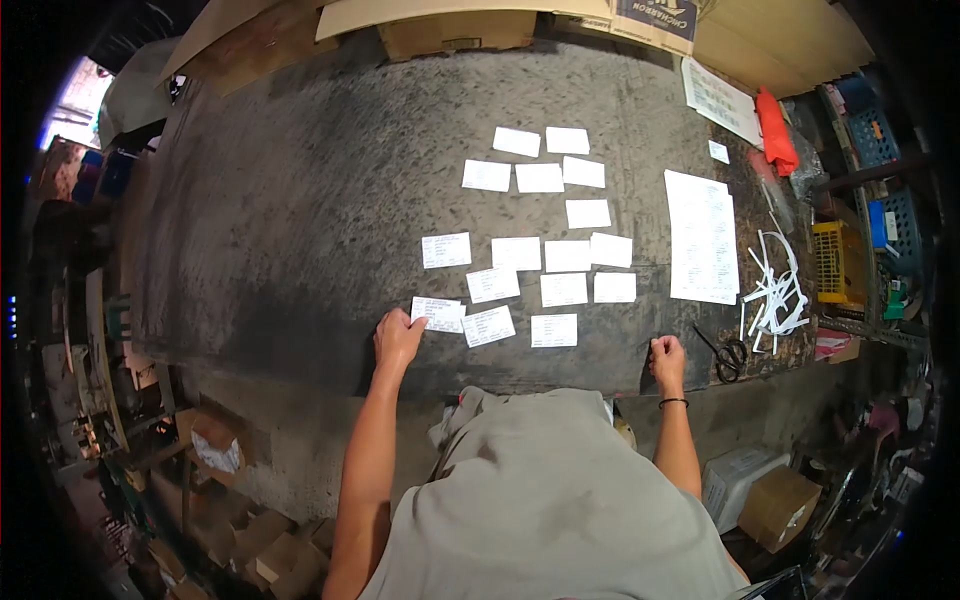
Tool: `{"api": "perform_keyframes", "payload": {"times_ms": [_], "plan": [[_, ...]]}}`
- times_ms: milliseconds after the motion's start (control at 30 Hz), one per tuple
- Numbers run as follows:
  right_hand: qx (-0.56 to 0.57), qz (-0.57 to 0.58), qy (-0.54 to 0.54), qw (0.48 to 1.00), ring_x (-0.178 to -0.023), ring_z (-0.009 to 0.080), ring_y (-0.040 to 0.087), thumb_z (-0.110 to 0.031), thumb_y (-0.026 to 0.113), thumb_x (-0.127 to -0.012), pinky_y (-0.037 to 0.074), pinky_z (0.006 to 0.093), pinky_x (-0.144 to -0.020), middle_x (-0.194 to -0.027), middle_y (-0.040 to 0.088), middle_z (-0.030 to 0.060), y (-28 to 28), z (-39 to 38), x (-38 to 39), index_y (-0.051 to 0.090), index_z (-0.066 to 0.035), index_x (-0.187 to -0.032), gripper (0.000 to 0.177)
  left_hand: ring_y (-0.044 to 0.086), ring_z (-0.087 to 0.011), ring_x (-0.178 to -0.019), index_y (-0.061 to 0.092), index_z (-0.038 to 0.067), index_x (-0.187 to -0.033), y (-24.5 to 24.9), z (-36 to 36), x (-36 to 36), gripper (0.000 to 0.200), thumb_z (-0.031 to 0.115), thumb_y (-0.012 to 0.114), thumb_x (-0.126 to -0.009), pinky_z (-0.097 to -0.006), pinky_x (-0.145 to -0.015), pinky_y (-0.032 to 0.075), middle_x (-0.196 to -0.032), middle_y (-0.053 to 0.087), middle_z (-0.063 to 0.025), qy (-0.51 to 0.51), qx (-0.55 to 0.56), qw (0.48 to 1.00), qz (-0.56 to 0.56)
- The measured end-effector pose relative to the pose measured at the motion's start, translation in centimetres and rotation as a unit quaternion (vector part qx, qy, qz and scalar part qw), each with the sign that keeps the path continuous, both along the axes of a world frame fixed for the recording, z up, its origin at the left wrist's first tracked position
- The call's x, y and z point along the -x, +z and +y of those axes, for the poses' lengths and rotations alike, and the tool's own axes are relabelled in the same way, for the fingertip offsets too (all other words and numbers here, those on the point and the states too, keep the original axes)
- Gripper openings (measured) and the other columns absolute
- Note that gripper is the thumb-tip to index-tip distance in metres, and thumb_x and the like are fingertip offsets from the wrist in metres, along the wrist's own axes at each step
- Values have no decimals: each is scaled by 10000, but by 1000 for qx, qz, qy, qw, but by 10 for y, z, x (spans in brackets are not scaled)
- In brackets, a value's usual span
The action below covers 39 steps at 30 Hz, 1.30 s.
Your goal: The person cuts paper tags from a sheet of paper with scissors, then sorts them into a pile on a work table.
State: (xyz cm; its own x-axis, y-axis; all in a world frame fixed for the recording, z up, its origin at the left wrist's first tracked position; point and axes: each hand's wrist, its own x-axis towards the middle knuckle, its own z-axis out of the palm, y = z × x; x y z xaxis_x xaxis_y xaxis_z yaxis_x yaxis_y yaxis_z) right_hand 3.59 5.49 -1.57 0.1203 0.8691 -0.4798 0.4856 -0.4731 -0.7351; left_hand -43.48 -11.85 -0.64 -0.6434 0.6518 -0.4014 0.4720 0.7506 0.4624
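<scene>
At the left end of the nearest row, my left hand (400,338) is closed on the left edge of a printed paper slip (436,313), its thumb on top. This slip lies close beside a tilted slip (489,327). Another printed slip (554,331) lies farther right in the same row. Several more white slips (516,254) are spread in loose rows across the dark table (300,200). My right hand (667,358) rests as a loose fist at the table's near edge, and nothing shows in its fingers. Black scissors (730,358) lie just right of it.
Large printed sheets (702,237) lie on the right side, beside a heap of white paper strips (775,290). Beyond are more papers (720,100) and a red item (775,130). Cardboard boxes (455,32) line the far edge. A shelf with a yellow basket (838,262) stands at right.
</scene>
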Motion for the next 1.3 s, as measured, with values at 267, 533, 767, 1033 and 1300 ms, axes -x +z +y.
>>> {"api": "perform_keyframes", "payload": {"times_ms": [267, 533, 767, 1033, 1300], "plan": [[-177, -269, 91, 942, -712, 286, 537, -223, 593, -859, 426, 403, -648, -741, 531, 118, 13, -15, -1, 512, -36, -833, 205, 570, -328, -935, 547, 50, -1047, 32, 33, 4, 300, 216, 642, -816, -427, -784, 456, -991, 562, -142, 2, -105, 994, 12], [-225, -428, 103, 869, -1038, 336, 438, -280, 598, -839, 342, 472, -873, -1046, 511, 114, 5, -21, 15, 546, -87, -999, 256, 492, -368, -1042, 563, 51, -1121, 32, 184, 6, 344, 133, 636, -796, -433, -859, 436, -1094, 505, -154, -191, -264, 940, 96], [-255, -491, 69, 830, -1095, 333, 414, -276, 584, -839, 302, 482, -946, -1081, 490, 139, -19, -20, 24, 513, -78, -1042, 292, 506, -347, -987, 604, 101, -1109, 3, 307, 0, 338, 49, 533, -783, -435, -849, 436, -1050, 521, -149, -297, -233, 910, 170], [-238, -479, 62, 843, -1106, 342, 404, -286, 588, -829, 297, 482, -949, -1085, 490, 135, -20, -21, 21, 517, -88, -1027, 288, 497, -330, -994, 644, 83, -1040, -15, 343, -6, 287, 55, 492, -797, -437, -877, 403, -1030, 524, -144, -327, -135, 918, 179], [-241, -480, 58, 841, -1103, 342, 401, -277, 589, -829, 290, 479, -949, -1090, 482, 132, -22, -19, 21, 523, -97, -1024, 274, 500, -317, -965, 636, 114, -1087, -15, 376, -36, 348, 14, 522, -774, -421, -834, 424, -1016, 510, -127, -355, -222, 892, 172]]}}
